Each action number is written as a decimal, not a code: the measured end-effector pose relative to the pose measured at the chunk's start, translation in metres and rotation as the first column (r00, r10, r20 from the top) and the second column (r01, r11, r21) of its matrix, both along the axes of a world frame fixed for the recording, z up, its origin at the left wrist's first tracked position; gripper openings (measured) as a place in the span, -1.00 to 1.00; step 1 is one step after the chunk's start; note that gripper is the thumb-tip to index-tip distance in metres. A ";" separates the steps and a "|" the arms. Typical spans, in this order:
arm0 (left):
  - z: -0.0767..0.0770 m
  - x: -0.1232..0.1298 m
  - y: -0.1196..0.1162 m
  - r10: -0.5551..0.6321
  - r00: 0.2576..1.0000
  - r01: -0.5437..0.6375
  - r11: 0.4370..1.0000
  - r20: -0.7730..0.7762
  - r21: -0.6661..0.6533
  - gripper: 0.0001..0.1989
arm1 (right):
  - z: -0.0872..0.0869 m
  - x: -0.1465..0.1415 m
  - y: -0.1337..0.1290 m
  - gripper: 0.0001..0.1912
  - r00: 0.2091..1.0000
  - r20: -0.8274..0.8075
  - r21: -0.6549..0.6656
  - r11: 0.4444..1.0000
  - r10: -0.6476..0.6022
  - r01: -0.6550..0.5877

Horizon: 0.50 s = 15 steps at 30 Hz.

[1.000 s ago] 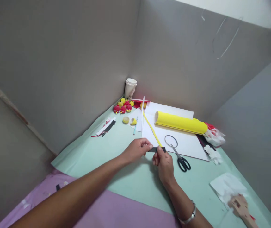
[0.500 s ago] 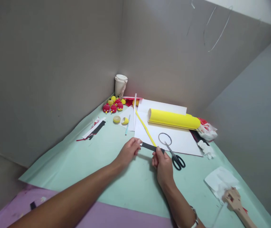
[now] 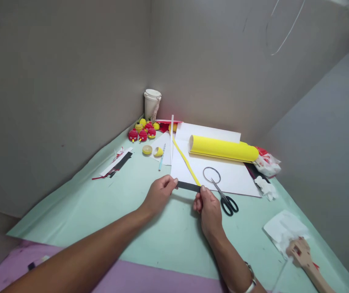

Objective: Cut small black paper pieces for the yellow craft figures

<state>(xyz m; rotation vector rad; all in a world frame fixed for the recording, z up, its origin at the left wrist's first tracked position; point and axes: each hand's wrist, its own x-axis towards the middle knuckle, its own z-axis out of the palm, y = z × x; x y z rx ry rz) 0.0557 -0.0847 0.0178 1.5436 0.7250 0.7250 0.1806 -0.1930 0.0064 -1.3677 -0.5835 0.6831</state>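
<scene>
A short black paper strip (image 3: 189,186) is stretched level between my two hands, above the pale green table cover. My left hand (image 3: 161,192) pinches its left end between thumb and fingers. At the other end, the thumb and fingers of my right hand (image 3: 208,205) are closed on it, hiding that tip. Just right of my right hand lie black-handled scissors (image 3: 225,200), their blades pointing at a thin ring (image 3: 211,175). A narrow yellow strip (image 3: 186,162) runs over a white sheet (image 3: 232,179) toward the black strip.
A yellow roll (image 3: 223,148) lies across the white sheet. Several small red and yellow round figures (image 3: 142,135) stand by a white lidded cup (image 3: 152,103). Paper scraps (image 3: 116,165) lie at left, near a blue pencil (image 3: 162,158). A glue gun (image 3: 304,254) rests on tissue (image 3: 281,228) at right.
The view has shifted slightly. My right hand has slid its grip to the strip's right end, and the white bit seen by my left fingertips no longer shows.
</scene>
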 end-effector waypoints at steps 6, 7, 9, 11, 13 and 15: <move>0.004 -0.002 -0.004 -0.003 0.999 0.002 1.000 0.037 0.009 -0.59 | 0.002 -0.002 -0.003 -0.51 0.989 0.147 -0.047 0.999 -0.004 0.011; 0.005 -0.003 -0.005 -0.025 0.998 0.026 1.000 0.062 -0.015 -0.61 | 0.002 -0.003 -0.003 -0.51 0.986 0.168 -0.043 0.999 0.005 0.002; 0.009 -0.003 -0.005 -0.089 0.990 0.095 0.994 0.105 -0.057 -0.68 | 0.000 -0.003 -0.004 -0.52 0.979 0.199 -0.040 0.999 0.038 -0.030; 0.013 -0.004 -0.006 -0.145 0.984 0.154 0.985 0.105 -0.078 -0.75 | -0.001 -0.003 -0.004 -0.53 0.971 0.223 -0.042 0.996 0.084 -0.076; 0.015 -0.003 -0.006 -0.167 0.983 0.173 0.981 0.072 -0.086 -0.76 | -0.002 -0.003 -0.004 -0.53 0.956 0.266 -0.046 0.993 0.121 -0.113; 0.016 -0.003 -0.007 -0.152 0.987 0.156 0.984 0.048 -0.090 -0.79 | -0.001 -0.003 -0.005 -0.57 0.944 0.306 -0.044 0.992 0.125 -0.117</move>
